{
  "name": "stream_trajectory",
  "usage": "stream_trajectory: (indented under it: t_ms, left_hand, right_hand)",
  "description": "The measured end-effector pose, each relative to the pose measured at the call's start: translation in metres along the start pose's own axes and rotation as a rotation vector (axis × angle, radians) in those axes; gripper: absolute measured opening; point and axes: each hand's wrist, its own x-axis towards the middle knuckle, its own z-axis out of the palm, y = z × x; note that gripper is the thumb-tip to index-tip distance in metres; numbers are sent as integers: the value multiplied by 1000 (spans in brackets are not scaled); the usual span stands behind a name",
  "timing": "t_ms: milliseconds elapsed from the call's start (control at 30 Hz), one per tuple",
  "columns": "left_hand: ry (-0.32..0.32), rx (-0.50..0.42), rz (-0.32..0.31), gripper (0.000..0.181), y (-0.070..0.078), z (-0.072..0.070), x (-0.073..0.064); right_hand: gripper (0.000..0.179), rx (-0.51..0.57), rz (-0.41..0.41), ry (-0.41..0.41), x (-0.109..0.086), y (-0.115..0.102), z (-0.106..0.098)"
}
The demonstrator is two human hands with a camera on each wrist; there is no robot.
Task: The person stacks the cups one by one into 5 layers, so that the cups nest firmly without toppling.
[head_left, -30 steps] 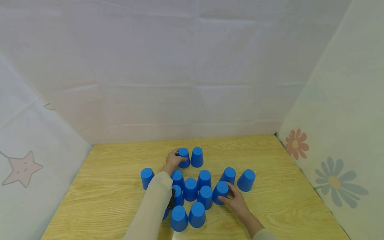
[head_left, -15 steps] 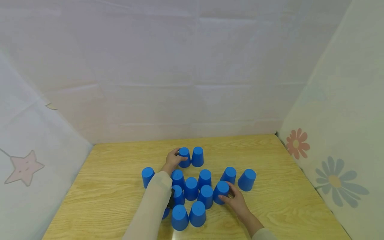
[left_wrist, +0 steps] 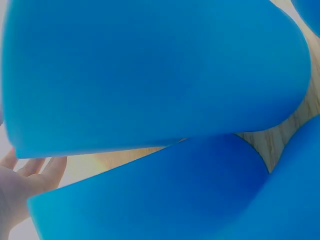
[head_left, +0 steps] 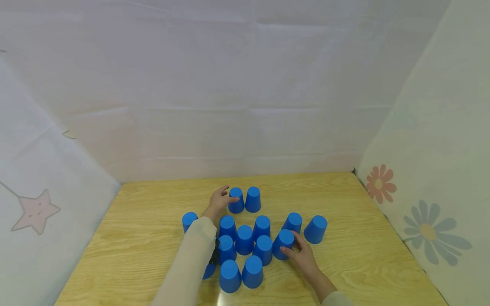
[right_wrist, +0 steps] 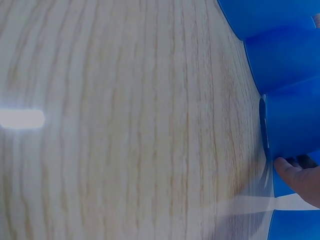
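Note:
Upside-down blue plastic cups stand on the wooden table. At the back, my left hand is beside a blue cup, its fingers spread, with the thumb in front of the cup. In the left wrist view the left hand shows behind large, close cups. At the right of the group, my right hand holds a blue cup between thumb and fingers; this cup leans slightly. The right wrist view has the right hand at the held cup, with a dark gap along its rim.
A second back cup stands right of the left hand. Several cups cluster in the middle, such as a centre cup. Two front cups include one; a far-right cup stands apart. A pale cloth wall borders the table.
My left hand's fingers have loosened from the back cup and drawn slightly left. The cup in my right hand has tipped and shifted slightly right.

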Motion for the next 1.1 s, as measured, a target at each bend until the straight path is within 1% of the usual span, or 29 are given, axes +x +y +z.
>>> stream_trajectory:
  t_ms: [200, 333, 433, 533, 700, 867, 967, 1100]
  left_hand:
    - [-7, -41, 21, 68, 10, -5, -5]
    - [5, -70, 28, 68, 24, -7, -9]
    - [18, -98, 31, 69, 35, -10, -13]
    - [29, -110, 50, 72, 43, -15, -17]
    - [42, -80, 81, 74, 48, -24, -20]
    - [64, -45, 100, 74, 48, -36, -22]
    - [72, -34, 125, 75, 50, -45, -25]
    - [86, -17, 159, 75, 52, -60, -31]
  right_hand:
    - [55, 6, 2, 9, -3, -6, -3]
    - [58, -16, -8, 1, -4, -10, -8]
    - [58, -7, -27, -15, -4, -13, -11]
    - [59, 2, -50, -39, -4, -16, -14]
    - [61, 12, -57, -67, -3, -22, -18]
    - [60, -13, -57, -65, -2, -32, -22]
    - [60, -12, -74, -66, -1, -40, -25]
    - [59, -19, -111, -92, 1, -52, -30]
